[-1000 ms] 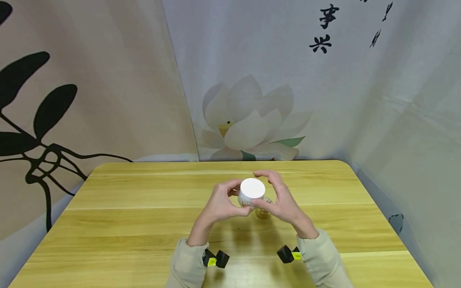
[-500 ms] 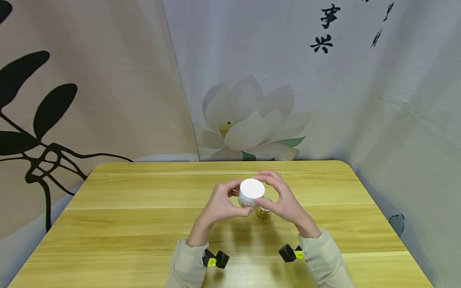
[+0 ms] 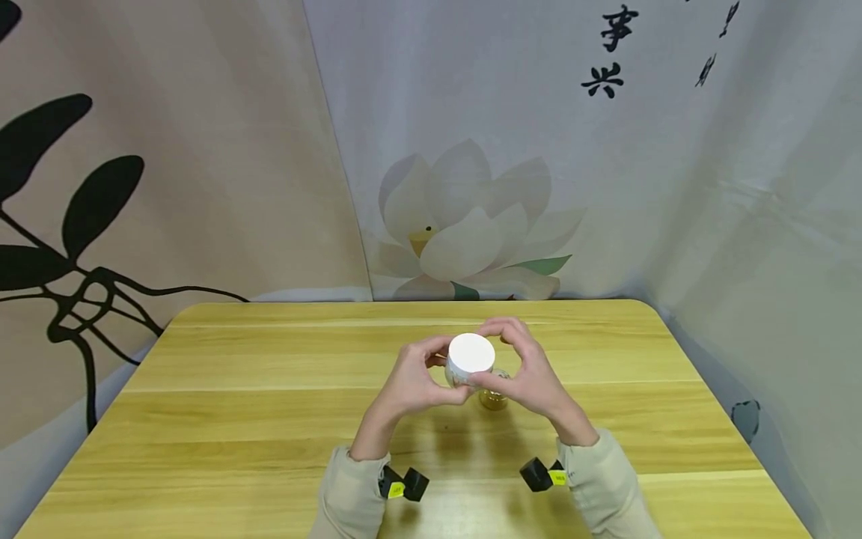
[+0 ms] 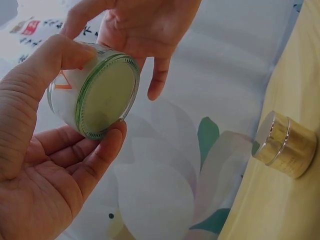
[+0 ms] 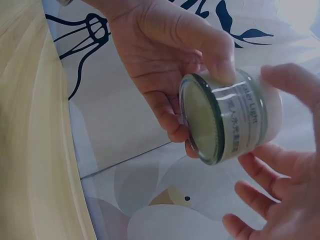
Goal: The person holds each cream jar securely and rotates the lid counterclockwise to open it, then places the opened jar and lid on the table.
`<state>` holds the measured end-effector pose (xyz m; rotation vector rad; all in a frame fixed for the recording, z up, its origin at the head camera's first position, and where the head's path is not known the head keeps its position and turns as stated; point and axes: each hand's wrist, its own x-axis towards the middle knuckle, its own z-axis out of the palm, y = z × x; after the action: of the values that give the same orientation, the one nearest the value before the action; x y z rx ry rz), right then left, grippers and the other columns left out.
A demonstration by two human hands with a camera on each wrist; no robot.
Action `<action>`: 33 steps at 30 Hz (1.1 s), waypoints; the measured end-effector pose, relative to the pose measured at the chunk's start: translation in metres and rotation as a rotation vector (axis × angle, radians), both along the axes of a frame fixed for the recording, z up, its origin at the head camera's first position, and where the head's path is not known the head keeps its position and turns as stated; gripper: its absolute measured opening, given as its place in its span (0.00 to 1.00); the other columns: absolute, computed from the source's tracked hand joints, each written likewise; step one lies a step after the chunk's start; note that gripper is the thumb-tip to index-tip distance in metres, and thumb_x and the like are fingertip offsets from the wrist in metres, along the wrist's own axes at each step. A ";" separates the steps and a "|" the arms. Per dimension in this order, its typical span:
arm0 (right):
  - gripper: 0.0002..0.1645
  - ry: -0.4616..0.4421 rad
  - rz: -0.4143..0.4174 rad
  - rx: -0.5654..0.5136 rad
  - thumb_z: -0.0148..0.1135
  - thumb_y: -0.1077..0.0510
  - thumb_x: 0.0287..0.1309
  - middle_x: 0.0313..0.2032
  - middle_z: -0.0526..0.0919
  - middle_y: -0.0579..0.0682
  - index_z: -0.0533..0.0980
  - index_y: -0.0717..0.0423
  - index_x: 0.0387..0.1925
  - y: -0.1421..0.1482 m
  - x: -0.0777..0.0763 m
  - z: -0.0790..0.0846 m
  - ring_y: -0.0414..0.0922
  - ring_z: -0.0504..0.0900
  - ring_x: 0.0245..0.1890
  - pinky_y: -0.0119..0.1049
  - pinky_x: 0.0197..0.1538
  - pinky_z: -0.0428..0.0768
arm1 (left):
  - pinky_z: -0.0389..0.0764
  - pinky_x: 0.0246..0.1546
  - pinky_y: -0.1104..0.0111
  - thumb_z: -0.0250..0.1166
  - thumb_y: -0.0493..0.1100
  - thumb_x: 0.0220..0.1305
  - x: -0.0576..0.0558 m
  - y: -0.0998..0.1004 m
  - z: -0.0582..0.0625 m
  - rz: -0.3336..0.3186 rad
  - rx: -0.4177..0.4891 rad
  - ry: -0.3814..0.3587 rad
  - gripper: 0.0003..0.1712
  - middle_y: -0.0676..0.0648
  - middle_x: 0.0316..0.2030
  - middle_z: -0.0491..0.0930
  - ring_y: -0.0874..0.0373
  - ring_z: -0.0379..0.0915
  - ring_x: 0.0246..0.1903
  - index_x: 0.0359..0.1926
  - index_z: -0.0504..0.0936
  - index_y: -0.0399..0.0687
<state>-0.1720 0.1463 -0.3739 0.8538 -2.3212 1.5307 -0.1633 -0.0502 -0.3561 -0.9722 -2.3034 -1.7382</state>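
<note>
White-lidded round glass jar (image 3: 470, 361), mid-frame, is pinched by the left hand (image 3: 417, 380) while the right hand (image 3: 530, 378) pinches its lid (image 3: 471, 352); a shiny gold cylindrical jar (image 3: 494, 401) stands just lower right.

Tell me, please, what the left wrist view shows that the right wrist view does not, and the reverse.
Only the left wrist view shows the gold jar, an orange mark on the glass jar and green printed leaves.

Only the right wrist view shows the label's word "Light" and the black plant print.

Both show the glass jar between the left hand and right hand, the printed backdrop and part of the wooden table.
</note>
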 end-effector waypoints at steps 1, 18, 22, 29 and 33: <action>0.27 0.007 0.018 -0.001 0.72 0.64 0.43 0.51 0.74 0.54 0.75 0.56 0.49 0.001 0.000 0.000 0.50 0.66 0.55 0.55 0.54 0.64 | 0.81 0.38 0.60 0.70 0.28 0.38 0.000 0.000 0.000 0.000 0.001 -0.001 0.25 0.36 0.36 0.81 0.48 0.77 0.36 0.44 0.78 0.27; 0.27 0.027 0.026 0.012 0.72 0.62 0.43 0.52 0.73 0.53 0.75 0.56 0.49 0.003 0.000 -0.001 0.49 0.65 0.55 0.58 0.54 0.63 | 0.81 0.38 0.62 0.70 0.28 0.38 0.001 0.000 0.002 -0.004 -0.014 0.002 0.26 0.35 0.37 0.81 0.46 0.77 0.37 0.45 0.78 0.26; 0.30 0.052 0.087 0.025 0.66 0.61 0.50 0.55 0.71 0.54 0.72 0.59 0.57 0.004 0.000 -0.001 0.51 0.63 0.57 0.61 0.53 0.63 | 0.81 0.38 0.64 0.71 0.28 0.38 0.001 0.000 0.001 -0.006 -0.014 -0.005 0.27 0.36 0.37 0.81 0.49 0.77 0.36 0.45 0.78 0.26; 0.34 -0.004 0.012 0.019 0.72 0.53 0.45 0.53 0.71 0.53 0.69 0.56 0.54 0.001 0.001 -0.002 0.49 0.64 0.56 0.54 0.55 0.60 | 0.81 0.38 0.57 0.70 0.28 0.38 0.001 0.001 0.002 -0.004 -0.001 -0.004 0.26 0.35 0.37 0.81 0.48 0.77 0.37 0.45 0.78 0.26; 0.29 -0.028 -0.011 0.023 0.74 0.59 0.42 0.51 0.73 0.52 0.72 0.54 0.48 0.000 0.001 -0.001 0.48 0.66 0.54 0.52 0.53 0.62 | 0.81 0.38 0.61 0.70 0.28 0.38 0.001 0.000 0.002 -0.003 -0.008 0.004 0.26 0.35 0.37 0.81 0.48 0.77 0.36 0.45 0.78 0.26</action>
<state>-0.1705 0.1460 -0.3747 0.8292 -2.3634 1.5244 -0.1620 -0.0500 -0.3542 -0.9801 -2.3088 -1.7279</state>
